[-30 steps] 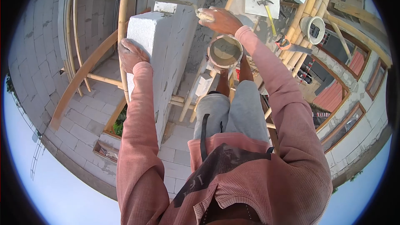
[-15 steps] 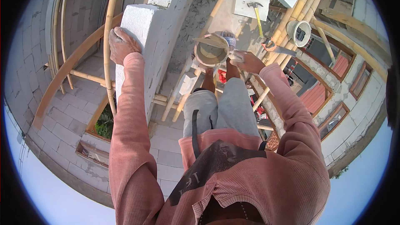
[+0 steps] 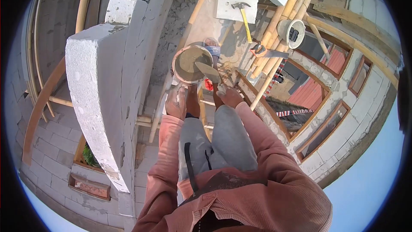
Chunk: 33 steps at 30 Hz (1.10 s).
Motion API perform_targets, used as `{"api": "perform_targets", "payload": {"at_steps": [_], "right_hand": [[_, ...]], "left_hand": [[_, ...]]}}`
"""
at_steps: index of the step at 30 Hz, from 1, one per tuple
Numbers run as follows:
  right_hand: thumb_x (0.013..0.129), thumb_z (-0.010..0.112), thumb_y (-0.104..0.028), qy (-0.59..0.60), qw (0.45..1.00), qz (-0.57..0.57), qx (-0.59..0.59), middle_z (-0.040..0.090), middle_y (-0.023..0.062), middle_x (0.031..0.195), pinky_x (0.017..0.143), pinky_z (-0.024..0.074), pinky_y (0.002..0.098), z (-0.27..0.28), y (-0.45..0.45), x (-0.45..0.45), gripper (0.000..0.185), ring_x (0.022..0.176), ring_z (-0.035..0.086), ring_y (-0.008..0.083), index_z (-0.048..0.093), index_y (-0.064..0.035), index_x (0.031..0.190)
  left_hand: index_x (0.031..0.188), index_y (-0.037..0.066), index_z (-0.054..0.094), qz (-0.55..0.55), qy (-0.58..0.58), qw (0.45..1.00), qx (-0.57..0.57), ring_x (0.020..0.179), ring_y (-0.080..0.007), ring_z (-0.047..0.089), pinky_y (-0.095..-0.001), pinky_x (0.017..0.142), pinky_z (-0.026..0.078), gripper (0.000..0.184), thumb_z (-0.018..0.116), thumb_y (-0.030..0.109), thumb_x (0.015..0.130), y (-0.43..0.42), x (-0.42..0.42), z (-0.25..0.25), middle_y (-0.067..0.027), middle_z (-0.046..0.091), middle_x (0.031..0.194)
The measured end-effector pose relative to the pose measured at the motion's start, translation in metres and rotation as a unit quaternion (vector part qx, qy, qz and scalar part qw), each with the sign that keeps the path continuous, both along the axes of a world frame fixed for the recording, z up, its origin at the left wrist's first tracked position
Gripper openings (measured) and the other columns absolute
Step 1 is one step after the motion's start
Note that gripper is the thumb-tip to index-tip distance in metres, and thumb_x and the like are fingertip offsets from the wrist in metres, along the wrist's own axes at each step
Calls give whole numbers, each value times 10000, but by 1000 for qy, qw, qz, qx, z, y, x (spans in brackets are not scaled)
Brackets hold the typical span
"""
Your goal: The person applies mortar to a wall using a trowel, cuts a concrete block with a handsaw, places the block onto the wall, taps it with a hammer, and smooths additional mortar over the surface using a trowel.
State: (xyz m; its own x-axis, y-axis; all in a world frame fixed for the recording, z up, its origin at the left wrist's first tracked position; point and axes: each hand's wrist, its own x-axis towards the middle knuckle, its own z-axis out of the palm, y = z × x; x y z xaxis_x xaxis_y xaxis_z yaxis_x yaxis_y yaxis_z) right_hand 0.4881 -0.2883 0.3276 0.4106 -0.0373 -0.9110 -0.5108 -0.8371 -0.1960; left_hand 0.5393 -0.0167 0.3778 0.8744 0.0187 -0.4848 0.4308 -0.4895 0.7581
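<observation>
A bucket (image 3: pixel 175 66) of wet grey mortar (image 3: pixel 192 62) stands low in front of my legs. My left hand (image 3: pixel 175 104) is at its near rim, fingers together and seemingly closed on the edge; the fingertips are partly hidden. My right hand (image 3: pixel 229 96) is wrapped round the handle of a pointed trowel (image 3: pixel 207 72). The trowel's blade reaches over the bucket's right side, its tip above the mortar. To my left rises a wall of pale blocks, with a curved white block (image 3: pixel 88 99) along its near part.
A hammer (image 3: pixel 244 17) lies across a white block (image 3: pixel 223 6) ahead. Bamboo poles (image 3: pixel 274 30) run along the right, with a handsaw (image 3: pixel 272 53) and a light-coloured bucket (image 3: pixel 283 30) by them. Window frames (image 3: pixel 324 116) are further right. A sandalled foot (image 3: pixel 212 49) shows beyond the mortar bucket.
My left hand has left the top of the block wall and come down to the bucket. The trowel blade has swung from the bucket's far left rim to its right side. My view has shifted.
</observation>
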Motion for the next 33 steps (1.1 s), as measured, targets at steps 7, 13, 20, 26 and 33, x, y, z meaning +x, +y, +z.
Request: {"api": "perform_targets", "payload": {"at_steps": [7,13,20,26,33], "right_hand": [[969,565,-478,10,981,-191,20,621,296,1262,1036,434,489,17,8,8,573,1213,560,476,536,-35,1330],[988,587,-472,93,931,-350,39,591,65,730,456,435,300,7,-2,4,511,502,539,119,565,-59,1288],[1010,586,-428,96,904,-413,55,556,23,758,429,401,260,12,2,9,468,498,499,67,557,-63,1301],[1009,583,-399,89,901,-418,70,609,84,818,459,460,308,15,-8,11,478,525,587,145,533,-64,1346],[953,604,-332,-155,952,263,-35,658,226,1115,716,570,491,-11,-35,83,467,852,688,417,575,-30,1307]], "left_hand": [[1502,-1,406,234,370,897,66,1372,-319,461,-394,1136,355,831,651,532,914,14,-221,-369,-198,438,1531],[1545,64,369,415,437,785,-142,1382,-280,428,-375,1113,362,857,665,527,888,-9,-174,-405,-122,374,1578],[1433,44,487,440,429,720,-323,1198,-203,594,-312,1023,514,661,746,324,893,-3,-126,-356,-80,548,1405],[1323,48,579,220,461,798,-320,1155,-246,618,-386,970,518,577,674,443,914,4,-108,-370,-75,618,1310],[1299,0,558,178,319,912,-186,976,-229,663,-371,862,549,521,661,345,922,-41,-150,-395,-127,663,1160]]}}
